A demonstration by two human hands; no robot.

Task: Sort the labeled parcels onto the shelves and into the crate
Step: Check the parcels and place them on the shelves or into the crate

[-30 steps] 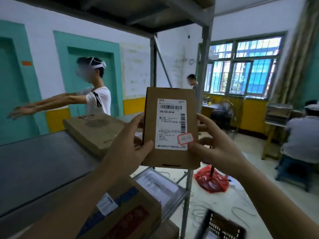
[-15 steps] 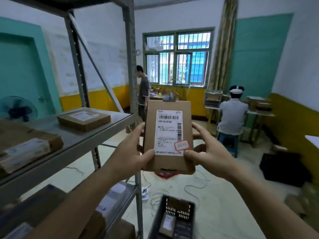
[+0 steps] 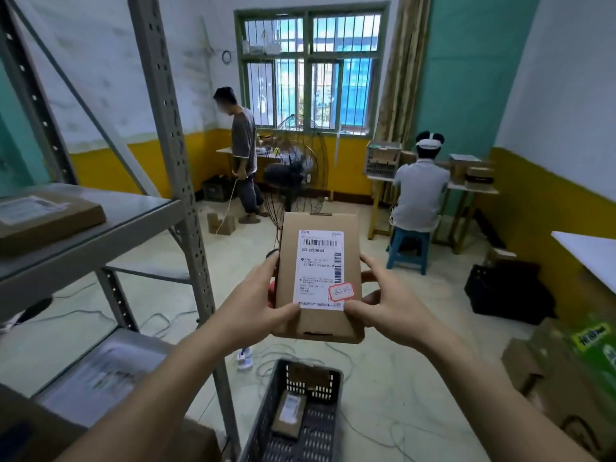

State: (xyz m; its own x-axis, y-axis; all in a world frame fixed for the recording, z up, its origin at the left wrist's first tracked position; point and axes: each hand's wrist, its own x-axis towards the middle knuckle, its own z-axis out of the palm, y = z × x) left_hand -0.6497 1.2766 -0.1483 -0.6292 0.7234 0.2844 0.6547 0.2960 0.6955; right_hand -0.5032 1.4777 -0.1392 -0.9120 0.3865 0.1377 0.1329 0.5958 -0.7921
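A flat brown cardboard parcel (image 3: 318,325) with a white barcode label and a small red-edged sticker is held upright in front of me, label facing me. My left hand (image 3: 253,306) grips its left edge and my right hand (image 3: 388,310) grips its right edge. Below it on the floor stands a dark slotted crate (image 3: 328,391) holding a small labeled parcel (image 3: 289,415). The grey metal shelf rack (image 3: 176,181) is at my left, with a flat parcel (image 3: 46,215) on its upper shelf and a labeled one (image 3: 100,375) on the lower shelf.
Loose cables and a power strip (image 3: 245,358) lie on the floor near the crate. A standing fan (image 3: 296,168) and two people are toward the window. A black crate (image 3: 500,291) and cardboard boxes (image 3: 566,368) line the right wall under a white tabletop (image 3: 590,251).
My view has swung right, away from the shelf toward the room, and tilted down. The parcel stays in both hands, now lower and above the floor crate.
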